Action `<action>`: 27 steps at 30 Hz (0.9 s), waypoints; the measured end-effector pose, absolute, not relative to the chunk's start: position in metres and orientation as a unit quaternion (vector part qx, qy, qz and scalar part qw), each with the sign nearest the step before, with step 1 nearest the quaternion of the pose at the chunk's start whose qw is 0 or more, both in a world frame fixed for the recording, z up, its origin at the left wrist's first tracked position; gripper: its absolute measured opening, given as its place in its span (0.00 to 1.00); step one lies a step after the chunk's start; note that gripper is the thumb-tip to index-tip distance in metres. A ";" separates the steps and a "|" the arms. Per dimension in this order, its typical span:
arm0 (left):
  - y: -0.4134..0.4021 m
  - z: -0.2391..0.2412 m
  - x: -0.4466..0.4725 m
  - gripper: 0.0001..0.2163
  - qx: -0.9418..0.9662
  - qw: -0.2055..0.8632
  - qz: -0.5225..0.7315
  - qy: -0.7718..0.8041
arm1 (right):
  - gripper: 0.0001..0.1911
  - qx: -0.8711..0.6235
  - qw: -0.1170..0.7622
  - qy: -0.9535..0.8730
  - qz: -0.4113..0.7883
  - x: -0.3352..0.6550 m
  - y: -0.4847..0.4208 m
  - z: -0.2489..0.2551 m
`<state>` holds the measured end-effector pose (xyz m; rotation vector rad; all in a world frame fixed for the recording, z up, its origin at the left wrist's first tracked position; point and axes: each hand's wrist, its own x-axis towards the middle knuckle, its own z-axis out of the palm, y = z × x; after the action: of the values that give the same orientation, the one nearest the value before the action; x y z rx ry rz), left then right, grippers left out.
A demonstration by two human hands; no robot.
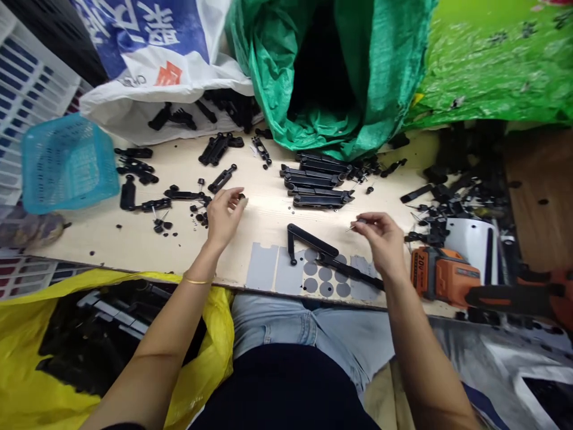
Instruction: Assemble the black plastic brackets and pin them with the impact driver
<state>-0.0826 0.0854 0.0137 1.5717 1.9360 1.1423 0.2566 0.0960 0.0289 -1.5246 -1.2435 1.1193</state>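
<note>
My left hand (222, 220) is raised over the left-middle of the table, thumb and fingers closed on a small black part (242, 196); its exact kind is too small to tell. Between the thumb and fingers of my right hand (384, 242) is a screw (350, 228), its thin metal shank pointing left. Below and left of that hand lies a folding black plastic arm (313, 240), opened into an angle near the table's front edge. Several folded black arms (319, 198) lie in a stack behind it.
A blue basket (69, 167) stands at the left. White, green (277, 77) and bright green bags line the back. Loose black parts and screws (430, 215) are heaped at right, beside an orange power tool battery (443, 275). A yellow bag (219, 322) of black parts is at front left.
</note>
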 end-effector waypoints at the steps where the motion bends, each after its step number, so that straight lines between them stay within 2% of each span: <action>1: 0.080 0.016 -0.069 0.12 0.541 0.254 0.449 0.665 | 0.14 -0.602 0.428 -0.493 0.460 0.251 0.081 0.029; 4: 0.070 0.017 -0.029 0.13 0.485 0.404 0.506 0.587 | 0.11 -0.618 0.420 -0.516 0.419 0.240 0.046 0.022; 7: 0.071 0.011 -0.002 0.11 0.470 0.452 0.508 0.563 | 0.06 -0.626 0.402 -0.600 0.295 0.238 0.031 0.016; 11: 0.078 0.000 0.004 0.10 0.488 0.441 0.489 0.573 | 0.04 -0.566 0.360 -0.725 0.158 0.239 0.029 0.021; 18: 0.068 -0.001 -0.002 0.09 0.517 0.425 0.456 0.586 | 0.09 -0.513 0.290 -0.803 0.093 0.243 0.030 0.029; 22: 0.056 0.013 0.001 0.07 0.611 0.342 0.430 0.570 | 0.08 -0.493 0.250 -0.827 0.103 0.242 0.027 0.027; 27: 0.051 0.023 0.000 0.07 0.767 0.236 0.341 0.489 | 0.06 -0.528 0.287 -0.797 0.065 0.244 0.022 0.016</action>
<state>-0.0003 0.0513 0.0227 2.1037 1.3425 0.9366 0.2438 0.0216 0.0157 -1.4101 -2.1300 0.1732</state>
